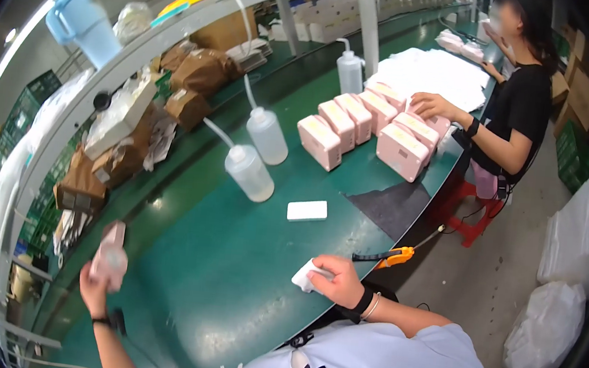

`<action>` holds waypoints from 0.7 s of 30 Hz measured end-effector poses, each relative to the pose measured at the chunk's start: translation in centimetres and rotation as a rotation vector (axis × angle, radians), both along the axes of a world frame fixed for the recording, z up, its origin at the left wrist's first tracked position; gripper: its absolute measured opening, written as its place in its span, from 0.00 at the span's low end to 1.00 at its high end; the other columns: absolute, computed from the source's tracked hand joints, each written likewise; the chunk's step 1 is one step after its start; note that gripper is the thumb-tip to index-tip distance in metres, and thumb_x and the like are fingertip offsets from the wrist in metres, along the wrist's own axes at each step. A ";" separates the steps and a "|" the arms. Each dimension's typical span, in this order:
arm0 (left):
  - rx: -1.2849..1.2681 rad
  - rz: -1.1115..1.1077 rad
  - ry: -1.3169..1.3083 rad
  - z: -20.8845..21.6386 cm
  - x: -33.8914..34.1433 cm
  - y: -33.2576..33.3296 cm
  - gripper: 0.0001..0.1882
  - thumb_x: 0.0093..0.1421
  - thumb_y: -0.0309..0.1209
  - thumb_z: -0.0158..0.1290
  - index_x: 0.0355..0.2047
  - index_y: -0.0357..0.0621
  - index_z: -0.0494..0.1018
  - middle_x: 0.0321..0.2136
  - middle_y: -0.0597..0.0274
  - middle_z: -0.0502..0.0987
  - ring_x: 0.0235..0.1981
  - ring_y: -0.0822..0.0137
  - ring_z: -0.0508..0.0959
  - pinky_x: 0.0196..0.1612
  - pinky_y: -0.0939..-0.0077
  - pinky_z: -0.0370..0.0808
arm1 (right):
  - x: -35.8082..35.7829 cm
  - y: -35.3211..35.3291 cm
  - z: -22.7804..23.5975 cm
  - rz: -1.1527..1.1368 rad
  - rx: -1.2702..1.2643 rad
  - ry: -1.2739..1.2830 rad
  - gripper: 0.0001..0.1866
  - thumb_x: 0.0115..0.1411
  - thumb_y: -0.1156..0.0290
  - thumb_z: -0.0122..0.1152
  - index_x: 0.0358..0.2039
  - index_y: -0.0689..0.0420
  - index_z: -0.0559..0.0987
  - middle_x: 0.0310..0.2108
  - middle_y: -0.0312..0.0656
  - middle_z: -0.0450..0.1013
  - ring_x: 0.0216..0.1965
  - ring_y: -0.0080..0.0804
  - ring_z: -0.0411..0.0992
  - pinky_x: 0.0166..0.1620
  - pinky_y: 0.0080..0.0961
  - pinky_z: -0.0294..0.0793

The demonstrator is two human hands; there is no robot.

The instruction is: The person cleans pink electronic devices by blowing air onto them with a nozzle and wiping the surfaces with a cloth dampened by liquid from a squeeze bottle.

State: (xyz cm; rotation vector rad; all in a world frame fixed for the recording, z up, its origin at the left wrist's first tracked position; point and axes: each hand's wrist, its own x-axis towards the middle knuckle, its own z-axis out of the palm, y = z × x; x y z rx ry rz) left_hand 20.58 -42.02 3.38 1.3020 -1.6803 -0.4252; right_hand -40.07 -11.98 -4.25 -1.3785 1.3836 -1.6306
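At the far left of the bench, my left hand [94, 294] is closed on the lower end of a pink device [110, 262], which has a round, paler disc and a narrower block at its far end. My right hand [339, 282] grips a crumpled white cloth [307, 276] close to the near bench edge. Beyond that hand, a white rectangular block [307, 211] lies flat on the green bench [231, 249]. An orange-handled tool [395, 256] with a thin metal shaft sits at the right edge, touched by neither hand.
Two clear spout bottles [249, 172] stand mid-bench; another bottle [350, 71] is farther back. Several pink cases [402, 152] stand beside a co-worker's hand [435, 107]. A dark cloth [393, 209] lies at the right edge. A metal frame [32, 180] rises on the left.
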 end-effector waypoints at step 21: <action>0.025 0.429 -0.007 -7.1 9.1 13.9 0.42 0.53 0.16 0.58 0.67 0.40 0.56 0.64 0.48 0.61 0.60 0.55 0.68 0.60 0.61 0.68 | 0.0 0.1 -0.7 -0.034 -0.061 -0.034 0.08 0.57 0.74 0.64 0.35 0.63 0.78 0.31 0.45 0.77 0.32 0.34 0.76 0.35 0.26 0.73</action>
